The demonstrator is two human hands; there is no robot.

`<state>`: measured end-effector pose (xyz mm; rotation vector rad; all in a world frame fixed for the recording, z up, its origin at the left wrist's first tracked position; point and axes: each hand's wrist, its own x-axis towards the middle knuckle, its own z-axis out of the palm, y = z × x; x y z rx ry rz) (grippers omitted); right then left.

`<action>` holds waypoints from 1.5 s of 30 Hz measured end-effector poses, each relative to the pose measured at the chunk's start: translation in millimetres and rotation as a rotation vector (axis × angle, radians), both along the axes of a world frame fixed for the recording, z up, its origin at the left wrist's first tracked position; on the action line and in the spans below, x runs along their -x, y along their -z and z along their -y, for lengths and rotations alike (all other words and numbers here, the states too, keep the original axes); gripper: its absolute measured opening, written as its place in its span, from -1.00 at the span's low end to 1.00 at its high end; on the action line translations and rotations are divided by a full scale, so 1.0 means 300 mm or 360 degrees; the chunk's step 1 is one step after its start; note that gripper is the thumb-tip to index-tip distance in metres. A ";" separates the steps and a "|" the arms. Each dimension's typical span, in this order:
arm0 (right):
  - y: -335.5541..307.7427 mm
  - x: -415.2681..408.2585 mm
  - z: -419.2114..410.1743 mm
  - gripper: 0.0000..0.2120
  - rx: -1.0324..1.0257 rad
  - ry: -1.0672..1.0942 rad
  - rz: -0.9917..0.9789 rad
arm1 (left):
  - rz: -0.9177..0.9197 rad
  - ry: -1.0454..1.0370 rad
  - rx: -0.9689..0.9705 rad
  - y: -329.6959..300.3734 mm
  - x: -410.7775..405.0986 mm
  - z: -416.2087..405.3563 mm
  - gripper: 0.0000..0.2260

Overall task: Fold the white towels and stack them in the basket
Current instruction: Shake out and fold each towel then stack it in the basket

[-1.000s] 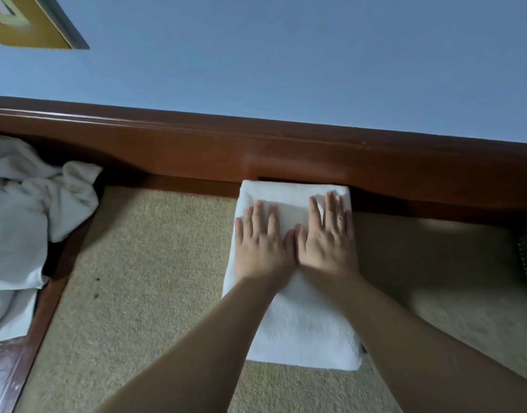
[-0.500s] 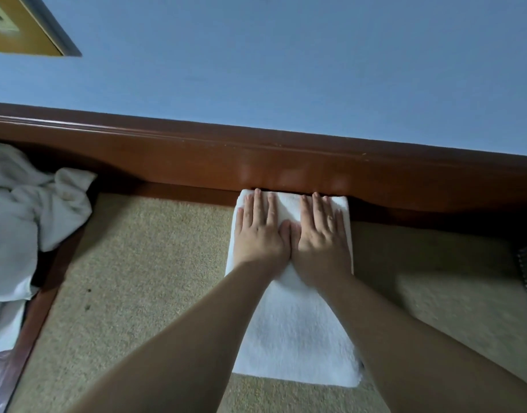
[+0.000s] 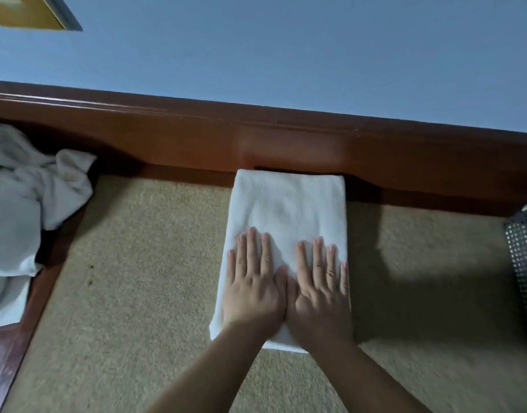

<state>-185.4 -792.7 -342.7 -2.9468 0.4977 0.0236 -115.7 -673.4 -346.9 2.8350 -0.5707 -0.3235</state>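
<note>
Both hands flat on the folded towel (image 3: 286, 231); left hand (image 3: 252, 286) and right hand (image 3: 320, 289) side by side, thumbs touching, fingers straight and slightly spread, palms pressing the near half; nothing pinched or gripped. Towel is a narrow white rectangle lying on the beige carpeted surface (image 3: 143, 278), far edge butted against the brown wooden rail (image 3: 286, 144); likely placed there so the rail squares up the far edge while pressing. Reads as a smoothing step: flat palms push air and wrinkles out so the fold holds before the next fold or the lift. Unfolded towels (image 3: 20, 204) sit in a crumpled heap at far left, draped over the wooden frame, well apart from the work area; so more remain to do. Basket (image 3: 524, 263) is only partly in view at the right edge, perforated metal wall; a bit of white shows at its top, contents otherwise not visible. Risk: layers sliding if one side lifts first.
</note>
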 end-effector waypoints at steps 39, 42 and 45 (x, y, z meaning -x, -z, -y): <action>-0.073 0.303 0.050 -0.28 0.0205 -0.0522 -0.0265 | 0.0338 0.0864 -0.0267 -0.131 0.130 -0.308 -0.15; -0.152 0.277 0.051 -0.35 0.0178 -0.0446 -0.0316 | 0.0412 0.0875 -0.0309 -0.194 0.104 -0.309 -0.22; -0.322 0.265 0.059 -0.43 0.0057 -0.0383 -0.0305 | 0.0301 0.0868 -0.0324 -0.330 0.075 -0.312 -0.33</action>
